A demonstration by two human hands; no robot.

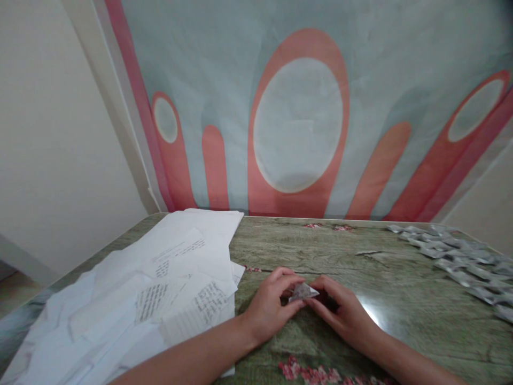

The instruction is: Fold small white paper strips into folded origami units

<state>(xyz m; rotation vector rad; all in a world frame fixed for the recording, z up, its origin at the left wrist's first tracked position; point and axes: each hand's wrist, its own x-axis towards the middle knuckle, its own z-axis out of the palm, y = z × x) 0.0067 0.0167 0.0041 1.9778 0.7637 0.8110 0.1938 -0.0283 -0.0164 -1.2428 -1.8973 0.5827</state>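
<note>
A small folded paper triangle (302, 291), grey-white with faint print, is held just above the table between both hands. My left hand (274, 299) pinches it from the left, with thumb below and fingers above. From the right, my right hand (340, 305) closes thumb and fingertips on its pointed corner. Parts of the paper's left side are hidden behind the left fingers. Close to my left forearm lies a large loose pile of white paper sheets (200, 230), some with printed or handwritten lines.
Several folded grey-white paper pieces (460, 262) lie in rows at the table's right side. The wood-patterned tabletop (280, 246) has pink flower prints and a bright reflection by my right wrist. Behind it hangs a grey-green backdrop (232, 69) with red shapes.
</note>
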